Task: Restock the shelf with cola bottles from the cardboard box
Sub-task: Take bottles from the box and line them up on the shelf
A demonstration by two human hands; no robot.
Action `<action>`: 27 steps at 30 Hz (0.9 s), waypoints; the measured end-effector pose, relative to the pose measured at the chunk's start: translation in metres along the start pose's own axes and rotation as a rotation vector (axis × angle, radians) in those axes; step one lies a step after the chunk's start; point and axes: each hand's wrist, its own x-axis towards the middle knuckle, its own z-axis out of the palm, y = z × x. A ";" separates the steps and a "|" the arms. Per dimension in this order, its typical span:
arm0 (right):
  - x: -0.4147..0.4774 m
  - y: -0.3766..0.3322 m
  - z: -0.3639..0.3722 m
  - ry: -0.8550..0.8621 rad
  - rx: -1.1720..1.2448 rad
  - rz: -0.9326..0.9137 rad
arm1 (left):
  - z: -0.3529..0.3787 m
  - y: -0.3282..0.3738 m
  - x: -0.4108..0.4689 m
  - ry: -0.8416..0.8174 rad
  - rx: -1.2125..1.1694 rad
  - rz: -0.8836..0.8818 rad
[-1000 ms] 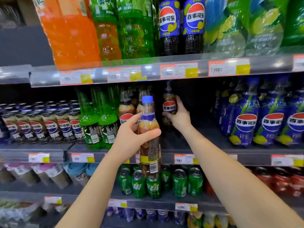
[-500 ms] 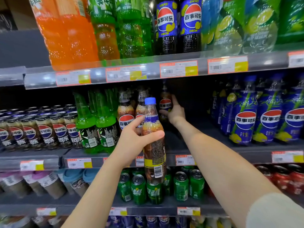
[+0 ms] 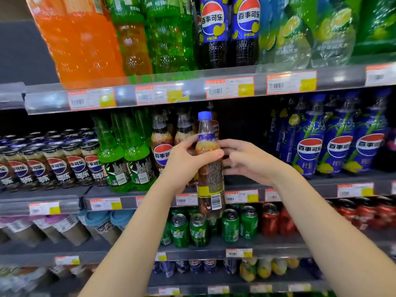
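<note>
Before the shelf [image 3: 321, 185], left hand [image 3: 184, 166] gripping cola bottle [image 3: 210, 168]

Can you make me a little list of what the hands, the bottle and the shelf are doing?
left hand: grip shut on the bottle's neck
right hand: open, beside the bottle, touch unclear
bottle: cola, blue cap, upright, in front of the shelf
shelf: dark gap behind the bottle
neighbours: cola bottles to the left, blue bottles to the right

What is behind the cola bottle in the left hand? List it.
Directly behind the held cola bottle in the left hand: one shelved cola bottle, only its label edge visible. Right of it is a dark shelf gap; the held bottle covers whatever stands lower.
</note>
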 end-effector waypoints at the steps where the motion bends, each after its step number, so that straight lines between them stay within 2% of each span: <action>1: -0.011 -0.001 -0.001 -0.072 -0.001 0.020 | 0.003 0.004 0.002 0.010 0.001 -0.010; 4: -0.027 -0.002 0.004 -0.092 -0.053 0.052 | 0.012 0.014 0.005 0.023 0.040 -0.014; 8: -0.023 -0.004 0.019 0.134 -0.250 -0.103 | 0.019 0.022 0.009 0.065 0.111 -0.014; 10: -0.020 -0.006 0.020 0.176 -0.233 -0.137 | 0.018 0.028 0.008 0.042 0.197 0.008; 12: -0.017 -0.005 0.017 0.195 -0.202 -0.127 | 0.016 0.032 0.002 0.058 0.317 0.024; 15: -0.011 -0.007 0.012 0.287 -0.263 -0.145 | 0.014 0.035 -0.013 0.177 0.516 0.063; 20: 0.023 -0.002 0.007 0.445 -0.285 -0.098 | 0.011 0.039 -0.034 0.262 0.723 0.185; 23: 0.043 0.004 0.006 0.563 -0.459 -0.079 | 0.009 0.040 -0.039 0.272 0.817 0.200; 27: 0.061 0.021 0.004 0.620 -0.480 -0.099 | 0.007 0.036 -0.042 0.261 0.960 0.183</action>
